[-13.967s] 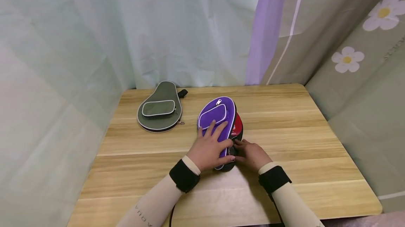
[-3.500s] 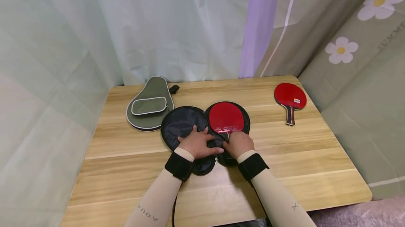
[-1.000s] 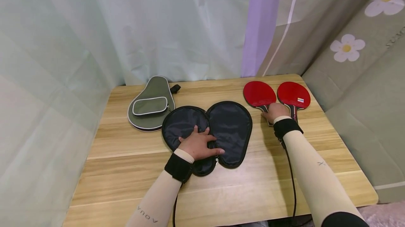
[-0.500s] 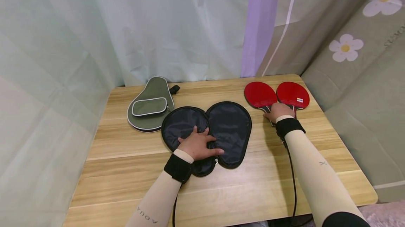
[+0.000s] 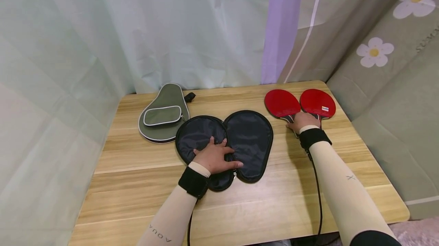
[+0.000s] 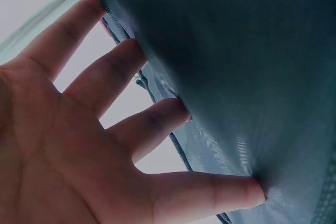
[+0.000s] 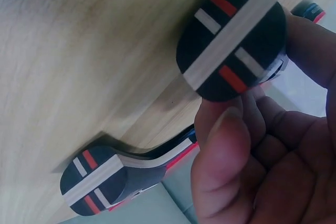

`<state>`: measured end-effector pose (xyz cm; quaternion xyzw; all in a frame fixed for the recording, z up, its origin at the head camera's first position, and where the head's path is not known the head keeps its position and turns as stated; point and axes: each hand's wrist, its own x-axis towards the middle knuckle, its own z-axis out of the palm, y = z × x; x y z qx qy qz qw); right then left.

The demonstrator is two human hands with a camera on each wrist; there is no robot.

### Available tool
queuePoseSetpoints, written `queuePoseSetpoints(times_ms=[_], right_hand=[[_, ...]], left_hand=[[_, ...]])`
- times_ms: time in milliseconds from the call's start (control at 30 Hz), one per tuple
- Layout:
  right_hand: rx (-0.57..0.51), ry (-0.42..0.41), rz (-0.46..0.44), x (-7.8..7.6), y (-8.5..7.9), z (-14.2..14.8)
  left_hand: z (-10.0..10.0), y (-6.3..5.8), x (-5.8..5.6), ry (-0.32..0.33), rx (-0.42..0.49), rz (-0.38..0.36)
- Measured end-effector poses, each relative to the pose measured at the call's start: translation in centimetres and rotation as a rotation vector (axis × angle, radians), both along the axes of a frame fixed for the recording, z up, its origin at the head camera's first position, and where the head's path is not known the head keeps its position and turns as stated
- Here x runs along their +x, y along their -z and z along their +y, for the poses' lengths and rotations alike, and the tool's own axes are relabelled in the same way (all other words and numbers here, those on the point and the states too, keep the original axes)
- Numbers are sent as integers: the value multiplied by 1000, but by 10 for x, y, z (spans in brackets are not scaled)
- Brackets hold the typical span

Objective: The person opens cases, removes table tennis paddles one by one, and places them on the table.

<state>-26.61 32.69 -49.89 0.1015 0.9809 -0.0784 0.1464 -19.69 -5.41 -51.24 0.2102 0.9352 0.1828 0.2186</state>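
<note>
My left hand (image 5: 214,157) lies with fingers spread on the black lining of an unzipped paddle case (image 5: 249,143), spread flat in two halves. In the left wrist view its fingertips (image 6: 247,191) press into the dark cloth (image 6: 247,77). At the back right, my right hand (image 5: 303,121) grips the handle of a red table tennis paddle (image 5: 281,102), which lies face up. A second red paddle (image 5: 318,102) with a small label sits just right of it. The right wrist view shows the held handle's striped end (image 7: 231,40) between thumb and fingers, and the other handle (image 7: 94,182) apart.
A grey-green paddle case (image 5: 168,103) with white piping and a front pocket lies at the back left, close to the black lining. The wooden table (image 5: 137,192) ends at curtains (image 5: 205,28) behind. A cable (image 5: 319,200) hangs from the right wrist.
The case, earlier closed with its purple side up, now lies opened. Since 3.5 s ago, my right hand has carried a paddle out of it to the right, beside the other. Lately both hands stay nearly still.
</note>
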Motion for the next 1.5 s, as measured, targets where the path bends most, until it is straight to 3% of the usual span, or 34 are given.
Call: queuePoseSetpoints(times_ms=[167, 667, 867, 1000, 1100, 1333, 1500], right_hand=[[-2, 14, -7, 2, -1, -2], [-6, 22, -38, -2, 3, 3], [-22, 15, 15, 9, -8, -5], [4, -8, 128, 17, -18, -28], [5, -47, 186, 24, -24, -53], [-7, -244, 210, 53, -14, -115], [-30, -342, 196, 78, -7, -147]], left_hand=[[1, -10, 4, -4, -15, -4], [-1, -9, 4, 7, -7, -6], [0, -11, 4, 1, -17, -4], [-3, -9, 3, 1, -7, -8], [-6, 0, 0, 4, 1, 6], [-4, 12, -3, 8, -10, 31], [-1, 21, -6, 21, -28, 59]])
